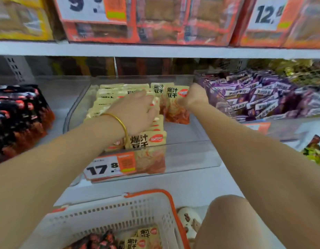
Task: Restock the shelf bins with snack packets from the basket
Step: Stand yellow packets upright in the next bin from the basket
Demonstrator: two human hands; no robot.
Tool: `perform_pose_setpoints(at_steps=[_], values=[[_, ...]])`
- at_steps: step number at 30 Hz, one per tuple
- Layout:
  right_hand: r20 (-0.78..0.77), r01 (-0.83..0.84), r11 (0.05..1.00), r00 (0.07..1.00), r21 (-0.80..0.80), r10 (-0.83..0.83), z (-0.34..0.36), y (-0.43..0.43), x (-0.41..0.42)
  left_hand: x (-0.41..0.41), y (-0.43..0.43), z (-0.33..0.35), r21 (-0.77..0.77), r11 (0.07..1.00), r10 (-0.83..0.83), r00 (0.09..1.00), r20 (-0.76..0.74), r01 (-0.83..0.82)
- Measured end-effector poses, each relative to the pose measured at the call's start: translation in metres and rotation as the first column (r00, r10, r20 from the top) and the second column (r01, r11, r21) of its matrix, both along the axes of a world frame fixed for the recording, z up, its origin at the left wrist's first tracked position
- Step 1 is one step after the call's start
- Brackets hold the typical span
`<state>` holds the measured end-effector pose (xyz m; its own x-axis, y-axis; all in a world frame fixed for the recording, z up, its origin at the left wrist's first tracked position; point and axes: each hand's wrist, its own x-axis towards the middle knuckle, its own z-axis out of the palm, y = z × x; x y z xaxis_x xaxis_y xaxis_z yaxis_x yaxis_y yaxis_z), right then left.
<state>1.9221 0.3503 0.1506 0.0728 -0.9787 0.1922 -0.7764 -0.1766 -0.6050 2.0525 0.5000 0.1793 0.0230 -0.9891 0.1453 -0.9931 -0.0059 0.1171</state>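
Progress: somewhere near halfway, by the look of it

The yellow packets [176, 106] I am placing stand upright at the back of the clear bin [191, 155], on its right side. My right hand [194, 97] has hold of them, with the fingers curled tight round their top edge. My left hand [137, 112] lies on the packed row [108, 103] of the same packets along the bin's left side. Its fingers are nearly straight and spread, pressing the stack down and gripping nothing. A gold bangle [119, 121] sits on that wrist.

I judge the job partway through. The left row looks full, running from the back wall up to the price tag [108, 166] on the front wall. The right side holds only the small bunch under my right hand. In front of that bunch the bin floor shows bare all the way to the front, so there is room for a good many more.

Below, beside my knee [227, 221], the basket [119, 211] has more to give. A few loose yellow ones [144, 239] of the same kind lie in it, next to some dark red packets [101, 239]. I take those to belong with the black-and-red stock [20, 114] in the place to the left. The purple packets [263, 97] in the bin to the right are heaped high and seem to need nothing. How much more the basket holds I cannot tell, since the frame cuts off its near part.
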Motion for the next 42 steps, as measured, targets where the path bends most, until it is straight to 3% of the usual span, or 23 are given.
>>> perform_pose_setpoints(at_steps=[5,9,16,23,26,29,32,34,36,38,40,42], values=[[-0.009,-0.020,0.999,1.000,0.046,0.021,-0.021,-0.042,0.027,0.006,-0.027,-0.007,0.127,0.992,-0.011,0.998,0.064,0.003],[0.017,-0.006,0.999,1.000,0.040,0.006,-0.030,-0.059,0.044,0.014,-0.031,-0.017,0.232,0.973,0.014,1.000,0.015,-0.017],[0.138,0.015,0.996,0.990,0.091,-0.028,-0.041,-0.067,0.064,0.018,-0.034,-0.023,0.215,0.977,-0.008,1.000,0.010,0.006],[0.156,0.039,0.984,0.986,0.173,-0.066,-0.032,-0.058,0.058,0.020,-0.031,-0.022,0.194,0.981,-0.004,1.000,0.004,0.003],[0.095,0.016,0.993,0.995,0.120,-0.027,-0.012,-0.039,0.049,0.020,-0.019,-0.014,0.119,0.993,-0.021,0.999,-0.039,0.026],[0.102,-0.100,0.995,0.990,-0.010,0.101,0.014,0.008,0.031,0.014,0.015,-0.010,-0.111,0.990,-0.103,0.981,-0.166,0.086],[0.174,-0.229,0.958,0.950,-0.172,0.259,0.027,0.090,0.004,0.006,0.071,-0.016,-0.414,0.896,-0.274,0.935,-0.225,0.162],[0.206,-0.352,0.919,0.900,-0.177,0.384,0.024,0.150,-0.010,0.009,0.106,-0.037,-0.480,0.854,-0.335,0.918,-0.210,0.202],[0.150,-0.496,0.867,0.855,-0.043,0.496,0.004,0.189,-0.011,0.017,0.138,-0.072,-0.422,0.878,-0.332,0.922,-0.200,0.225],[-0.018,-0.608,0.769,0.782,0.195,0.623,-0.036,0.211,0.003,0.032,0.163,-0.112,-0.266,0.938,-0.276,0.944,-0.183,0.222],[-0.191,-0.642,0.650,0.636,0.407,0.748,-0.083,0.223,0.024,0.051,0.178,-0.145,-0.062,0.971,-0.235,0.964,-0.123,0.229],[-0.249,-0.609,0.551,0.511,0.570,0.823,-0.136,0.230,0.042,0.070,0.184,-0.169,0.095,0.967,-0.228,0.971,-0.076,0.234]])
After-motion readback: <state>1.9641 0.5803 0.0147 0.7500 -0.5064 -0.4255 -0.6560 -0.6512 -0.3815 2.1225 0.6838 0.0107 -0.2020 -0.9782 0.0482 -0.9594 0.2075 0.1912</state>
